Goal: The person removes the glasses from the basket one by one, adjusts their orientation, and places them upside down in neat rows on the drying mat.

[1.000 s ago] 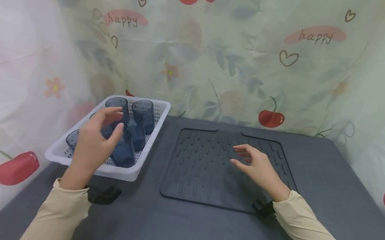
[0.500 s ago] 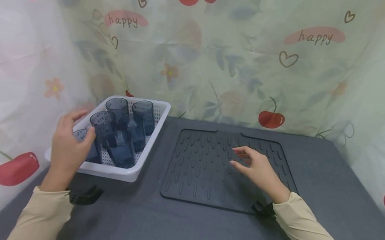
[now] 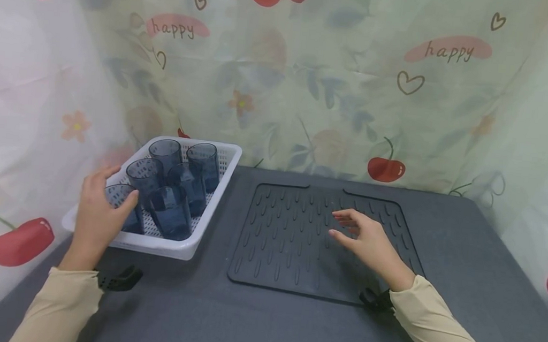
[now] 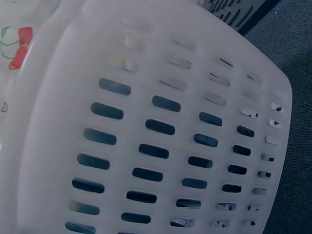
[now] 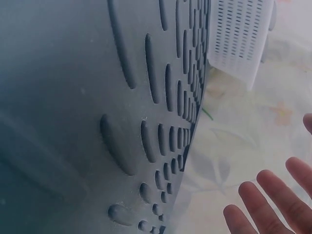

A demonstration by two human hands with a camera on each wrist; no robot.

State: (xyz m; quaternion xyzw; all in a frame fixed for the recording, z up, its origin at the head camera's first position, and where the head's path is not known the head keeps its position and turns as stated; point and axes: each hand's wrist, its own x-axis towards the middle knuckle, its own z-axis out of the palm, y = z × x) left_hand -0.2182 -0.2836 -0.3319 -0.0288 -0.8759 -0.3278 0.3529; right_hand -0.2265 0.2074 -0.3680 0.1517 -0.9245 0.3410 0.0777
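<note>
My left hand (image 3: 99,208) is at the front-left corner of a white basket (image 3: 178,249), curved round the top of a blue-tinted drinking glass (image 3: 132,219). Its thumb lies over the glass's right rim and its fingers reach along the left side. Several more glasses, like this front one (image 3: 172,216), stand in the basket. The left wrist view shows the slotted basket wall (image 4: 161,126) but not the hand. My right hand (image 3: 370,243) hovers over a black ridged drying mat (image 3: 278,241), fingers loosely bent and holding nothing. In the right wrist view its fingertips (image 5: 268,185) are spread.
The grey tabletop (image 3: 224,317) carries the basket at left and the mat at centre right. A printed fabric curtain (image 3: 285,86) closes off the back and both sides. Dark wrist straps (image 3: 122,280) sit below both hands.
My left hand has moved left and down from above the middle of the basket to the front-left glass, lowering slightly in the last half second. The right hand stays in place.
</note>
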